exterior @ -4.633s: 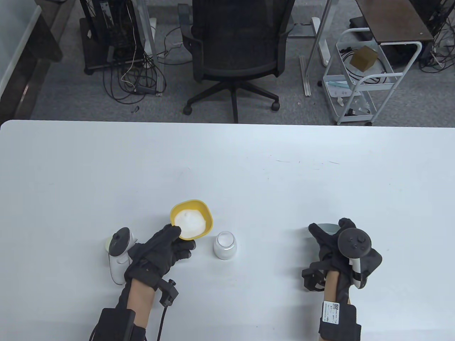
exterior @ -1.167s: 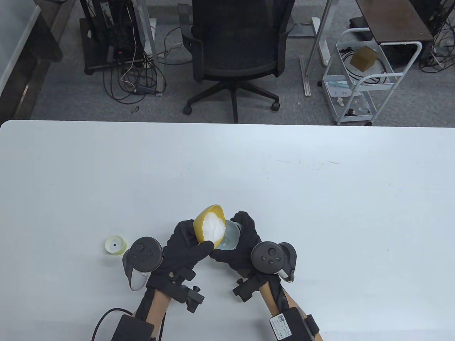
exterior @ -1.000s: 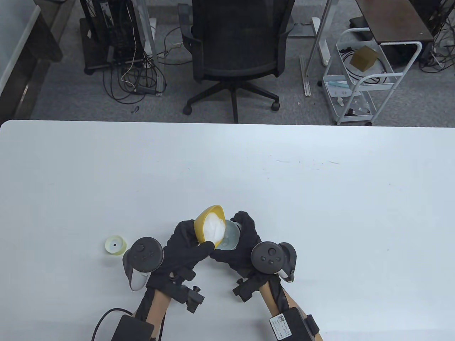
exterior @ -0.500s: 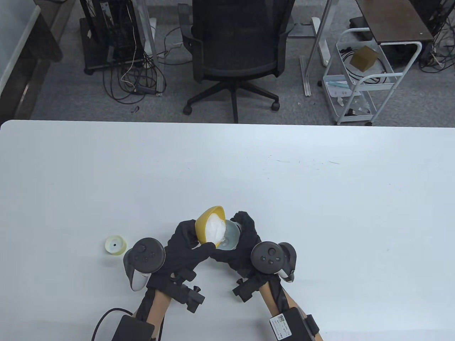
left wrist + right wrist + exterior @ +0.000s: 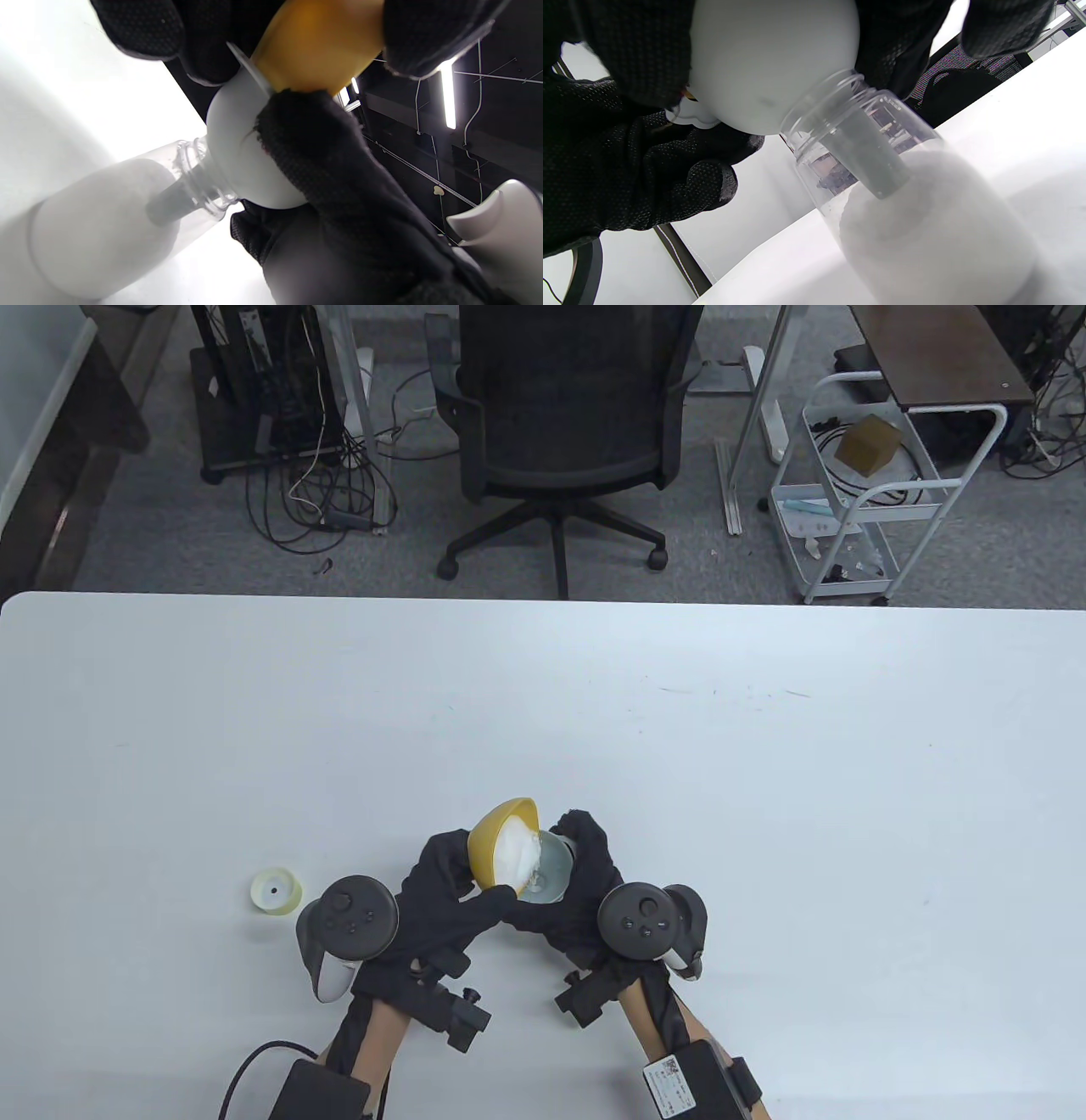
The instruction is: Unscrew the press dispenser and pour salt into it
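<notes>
My left hand [image 5: 465,886] grips a yellow bowl [image 5: 490,848] of white salt [image 5: 517,850], tilted steeply to the right over a pale grey funnel [image 5: 555,872]. My right hand [image 5: 562,892] holds the funnel, which hides the jar in the table view. In the left wrist view the bowl [image 5: 318,42] rests on the funnel's rim [image 5: 242,161], and the funnel's spout sits in the neck of the clear dispenser jar [image 5: 106,228]. In the right wrist view the jar [image 5: 925,228] is over half full of salt under the funnel [image 5: 768,55]. The pale yellow dispenser cap [image 5: 277,892] lies to the left.
The white table [image 5: 764,780] stretches wide behind and to the right of my hands. A black office chair [image 5: 564,432] stands beyond the far edge. A white cart [image 5: 857,500] is at the back right.
My left hand lifted the bowl from the table to the jar, and my right hand brought the funnel onto it. Over the last second the bowl has tipped slightly further.
</notes>
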Tool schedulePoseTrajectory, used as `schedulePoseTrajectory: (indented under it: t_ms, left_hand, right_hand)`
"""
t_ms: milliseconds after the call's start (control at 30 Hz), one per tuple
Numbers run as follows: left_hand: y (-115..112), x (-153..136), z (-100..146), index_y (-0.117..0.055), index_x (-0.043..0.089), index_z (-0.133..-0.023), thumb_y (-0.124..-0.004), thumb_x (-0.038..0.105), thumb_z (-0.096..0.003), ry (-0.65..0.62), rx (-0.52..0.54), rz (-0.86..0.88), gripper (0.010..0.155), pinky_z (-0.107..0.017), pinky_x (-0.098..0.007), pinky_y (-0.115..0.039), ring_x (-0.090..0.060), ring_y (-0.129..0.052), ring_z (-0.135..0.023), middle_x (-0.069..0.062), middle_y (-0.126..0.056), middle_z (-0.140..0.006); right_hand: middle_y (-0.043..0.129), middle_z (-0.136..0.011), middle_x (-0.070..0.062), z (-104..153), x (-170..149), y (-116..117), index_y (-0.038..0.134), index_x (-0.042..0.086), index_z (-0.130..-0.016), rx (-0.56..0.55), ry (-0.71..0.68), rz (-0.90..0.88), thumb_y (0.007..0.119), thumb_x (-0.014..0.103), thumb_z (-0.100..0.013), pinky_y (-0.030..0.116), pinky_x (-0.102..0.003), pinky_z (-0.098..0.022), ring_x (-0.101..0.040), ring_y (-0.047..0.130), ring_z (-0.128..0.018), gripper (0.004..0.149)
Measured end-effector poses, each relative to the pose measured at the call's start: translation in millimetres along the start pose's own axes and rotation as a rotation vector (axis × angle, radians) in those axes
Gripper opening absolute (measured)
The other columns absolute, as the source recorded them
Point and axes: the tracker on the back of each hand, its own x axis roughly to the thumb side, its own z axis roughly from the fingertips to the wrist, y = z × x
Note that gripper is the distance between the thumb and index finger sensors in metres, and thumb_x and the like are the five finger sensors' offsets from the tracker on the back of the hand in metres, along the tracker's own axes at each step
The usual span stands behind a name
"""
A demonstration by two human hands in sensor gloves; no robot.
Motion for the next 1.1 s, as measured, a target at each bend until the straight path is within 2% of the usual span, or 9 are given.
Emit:
schedulePoseTrajectory:
  t_ms: [1100]
  left_hand:
    - [-2.3, 3.7, 1.1, -0.047, 0.008, -0.110, -0.084, 0.065, -0.0492, -0.011, 0.023, -0.049, 0.091, -0.065, -0.062, -0.075, -0.043, -0.086, -0.093, -0.025, -0.067, -0.114]
  right_hand:
    - [0.055, -0.101, -0.041, 0.0, 0.0, 0.0, 0.021, -0.023, -0.108, 0.000, 0.000, 0.000, 0.087, 0.058, -0.042, 0.057, -0.079, -0.057, -0.049, 0.079, -0.085, 0.123]
